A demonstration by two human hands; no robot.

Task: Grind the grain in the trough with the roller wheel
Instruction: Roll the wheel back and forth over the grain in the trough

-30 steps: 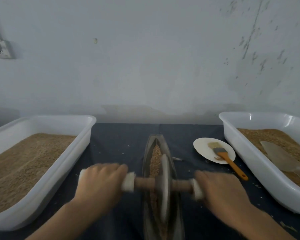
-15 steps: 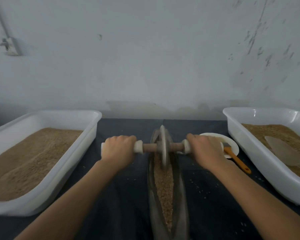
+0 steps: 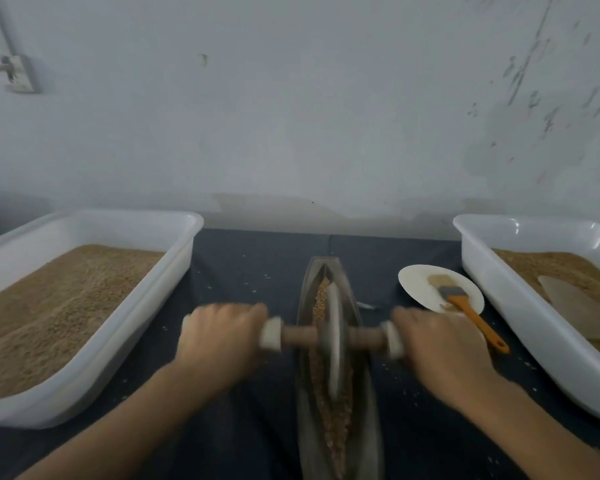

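A narrow boat-shaped metal trough (image 3: 364, 407) lies lengthwise on the dark cloth in front of me, with brown grain (image 3: 329, 420) along its groove. The roller wheel (image 3: 334, 341), a grey disc on a wooden axle with white end collars, stands upright in the trough around its middle. My left hand (image 3: 219, 344) grips the left handle and my right hand (image 3: 437, 348) grips the right handle. Both hands and the wheel are motion-blurred.
A white tub (image 3: 146, 327) of grain stands at the left. A second white tub (image 3: 520, 306) at the right holds grain and a pale scoop (image 3: 582, 306). A white plate (image 3: 416, 282) carrying an orange-handled brush (image 3: 465, 306) sits between trough and right tub. Wall directly behind.
The wheel was near me, rolled to the trough's far end, and has now come back toward me to about the middle. Both hands kept their grip on the handles.
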